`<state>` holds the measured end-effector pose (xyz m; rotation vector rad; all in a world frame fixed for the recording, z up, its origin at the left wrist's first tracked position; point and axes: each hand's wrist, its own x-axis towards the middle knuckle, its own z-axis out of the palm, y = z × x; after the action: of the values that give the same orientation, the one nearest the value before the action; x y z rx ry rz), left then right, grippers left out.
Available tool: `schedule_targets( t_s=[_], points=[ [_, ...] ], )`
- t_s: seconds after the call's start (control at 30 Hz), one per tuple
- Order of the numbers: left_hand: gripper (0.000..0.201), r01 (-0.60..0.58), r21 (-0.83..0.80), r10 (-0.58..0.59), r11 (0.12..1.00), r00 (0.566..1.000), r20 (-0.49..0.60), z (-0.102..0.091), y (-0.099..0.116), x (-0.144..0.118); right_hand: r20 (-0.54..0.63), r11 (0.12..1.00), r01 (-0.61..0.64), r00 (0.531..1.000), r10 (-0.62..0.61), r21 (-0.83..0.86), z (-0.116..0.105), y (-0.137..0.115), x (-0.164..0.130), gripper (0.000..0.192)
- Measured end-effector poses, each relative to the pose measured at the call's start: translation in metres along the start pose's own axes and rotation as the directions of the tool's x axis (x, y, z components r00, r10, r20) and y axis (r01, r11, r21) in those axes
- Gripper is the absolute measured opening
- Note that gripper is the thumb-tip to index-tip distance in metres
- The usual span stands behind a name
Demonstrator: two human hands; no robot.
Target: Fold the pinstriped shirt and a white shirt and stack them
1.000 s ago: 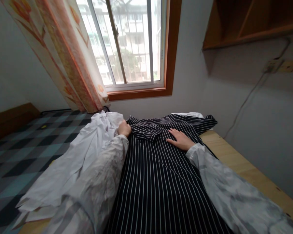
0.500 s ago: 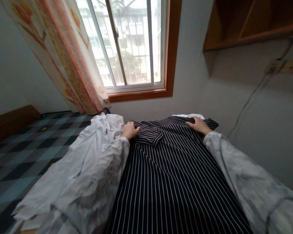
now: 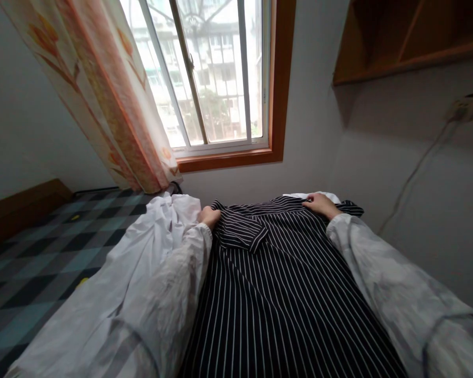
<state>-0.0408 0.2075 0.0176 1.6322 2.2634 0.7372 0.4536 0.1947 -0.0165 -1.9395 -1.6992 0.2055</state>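
Observation:
A black shirt with thin white stripes (image 3: pixel 287 304) lies spread lengthwise in front of me. One of its short sleeves (image 3: pixel 240 228) is folded inward over the upper left of the body. My left hand (image 3: pixel 209 216) is closed on the shirt's upper left edge, beside that sleeve. At the upper right, my right hand (image 3: pixel 322 203) pinches the cloth along the top edge, its thumb and fingertips together. Past this hand another striped end of the shirt sticks out to the right. White cloth (image 3: pixel 331 196) peeks out behind the top edge.
A crumpled white garment (image 3: pixel 142 241) lies left of the shirt, partly under my left forearm. Beyond it spreads a checked bed cover (image 3: pixel 35 257). A curtain (image 3: pixel 114 105) hangs beside the window (image 3: pixel 224 79). Upper right are a wooden shelf (image 3: pixel 394 68) and a cable (image 3: pixel 413 173).
My left fingers have closed more tightly on the shirt's left edge, and my right hand now pinches the top edge. The view has tilted slightly, so the scene sits a bit lower.

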Motion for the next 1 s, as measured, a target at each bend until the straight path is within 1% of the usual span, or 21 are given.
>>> schedule_targets(
  t_s=[0.03, 0.1, 0.17, 0.23, 0.27, 0.3, 0.33, 0.37, 0.43, 0.47, 0.5, 0.53, 0.57, 0.6, 0.67, 0.73, 0.77, 0.83, 0.9, 0.97, 1.0],
  points=[
    [0.024, -0.012, -0.023, 0.012, 1.000, 1.000, -0.001, 0.000, 0.000, 0.003, -0.009, 1.000, 0.012, 1.000, -0.012, 0.012, -0.002, -0.002, 0.004, 0.028],
    [0.023, -0.050, -0.069, 0.049, 0.996, 0.999, -0.022, -0.003, 0.003, 0.011, -0.070, 0.998, 0.031, 0.997, -0.028, 0.045, -0.010, -0.006, 0.015, 0.030],
    [0.026, -0.093, -0.101, 0.087, 0.991, 0.994, -0.067, -0.008, 0.007, 0.020, -0.188, 0.993, 0.053, 0.982, -0.033, 0.103, -0.020, -0.013, 0.029, 0.032],
    [0.029, -0.118, -0.109, 0.106, 0.987, 0.988, -0.116, -0.013, 0.013, 0.029, -0.318, 0.984, 0.079, 0.948, -0.024, 0.160, -0.030, -0.020, 0.042, 0.031],
    [0.030, -0.121, -0.107, 0.107, 0.987, 0.985, -0.133, -0.015, 0.016, 0.033, -0.360, 0.980, 0.084, 0.933, -0.015, 0.178, -0.034, -0.023, 0.047, 0.031],
    [0.030, -0.118, -0.101, 0.103, 0.988, 0.984, -0.144, -0.015, 0.018, 0.035, -0.372, 0.980, 0.081, 0.928, -0.007, 0.184, -0.035, -0.026, 0.050, 0.031],
    [0.031, -0.109, -0.093, 0.094, 0.990, 0.984, -0.149, -0.015, 0.019, 0.036, -0.357, 0.982, 0.070, 0.934, -0.002, 0.178, -0.035, -0.028, 0.051, 0.032],
    [0.034, -0.096, -0.081, 0.083, 0.992, 0.986, -0.147, -0.013, 0.020, 0.036, -0.320, 0.986, 0.054, 0.947, 0.000, 0.158, -0.033, -0.030, 0.050, 0.034],
    [0.046, -0.064, -0.058, 0.055, 0.996, 0.989, -0.138, -0.006, 0.020, 0.030, -0.221, 0.997, 0.025, 0.975, -0.007, 0.078, -0.023, -0.031, 0.041, 0.043],
    [0.055, -0.059, -0.040, 0.053, 0.997, 0.990, -0.133, -0.001, 0.019, 0.024, -0.176, 0.999, 0.018, 0.984, -0.013, 0.026, -0.015, -0.031, 0.033, 0.051],
    [0.061, -0.079, -0.008, 0.077, 0.997, 0.989, -0.127, 0.004, 0.018, 0.016, -0.142, 0.999, 0.019, 0.990, -0.023, -0.029, -0.008, -0.031, 0.024, 0.058],
    [0.065, -0.130, 0.038, 0.133, 0.991, 0.985, -0.113, 0.008, 0.017, 0.008, -0.116, 0.996, 0.028, 0.992, -0.037, -0.080, -0.001, -0.030, 0.014, 0.065],
    [0.066, -0.212, 0.094, 0.220, 0.973, 0.972, -0.081, 0.011, 0.015, -0.002, -0.099, 0.991, 0.045, 0.993, -0.057, -0.127, 0.005, -0.030, 0.003, 0.069],
    [0.066, -0.314, 0.147, 0.321, 0.938, 0.947, -0.024, 0.014, 0.014, -0.012, -0.086, 0.983, 0.072, 0.992, -0.087, -0.166, 0.010, -0.031, -0.008, 0.071],
    [0.063, -0.513, 0.199, 0.494, 0.835, 0.858, 0.139, 0.014, 0.010, -0.035, -0.069, 0.967, 0.139, 0.985, -0.157, -0.214, 0.014, -0.036, -0.032, 0.073],
    [0.063, -0.627, 0.183, 0.573, 0.757, 0.772, 0.274, 0.010, 0.005, -0.059, -0.055, 0.952, 0.223, 0.969, -0.239, -0.208, 0.011, -0.045, -0.060, 0.074],
    [0.065, -0.656, 0.179, 0.591, 0.733, 0.745, 0.310, 0.007, 0.001, -0.072, -0.051, 0.942, 0.278, 0.955, -0.292, -0.187, 0.007, -0.051, -0.076, 0.074],
    [0.068, -0.695, 0.167, 0.612, 0.700, 0.703, 0.362, -0.002, -0.008, -0.097, -0.042, 0.910, 0.395, 0.914, -0.403, -0.122, -0.001, -0.064, -0.112, 0.073],
    [0.073, -0.718, 0.127, 0.624, 0.684, 0.667, 0.408, -0.010, -0.018, -0.120, 0.036, 0.849, 0.526, 0.850, -0.525, -0.047, -0.008, -0.072, -0.149, 0.073],
    [0.077, -0.722, 0.091, 0.630, 0.686, 0.651, 0.424, -0.017, -0.028, -0.139, 0.137, 0.790, 0.612, 0.779, -0.611, 0.039, -0.010, -0.072, -0.181, 0.074],
    [0.078, -0.718, 0.086, 0.629, 0.691, 0.655, 0.419, -0.019, -0.033, -0.146, 0.178, 0.782, 0.619, 0.764, -0.620, 0.065, -0.010, -0.069, -0.193, 0.074]
  ],
)
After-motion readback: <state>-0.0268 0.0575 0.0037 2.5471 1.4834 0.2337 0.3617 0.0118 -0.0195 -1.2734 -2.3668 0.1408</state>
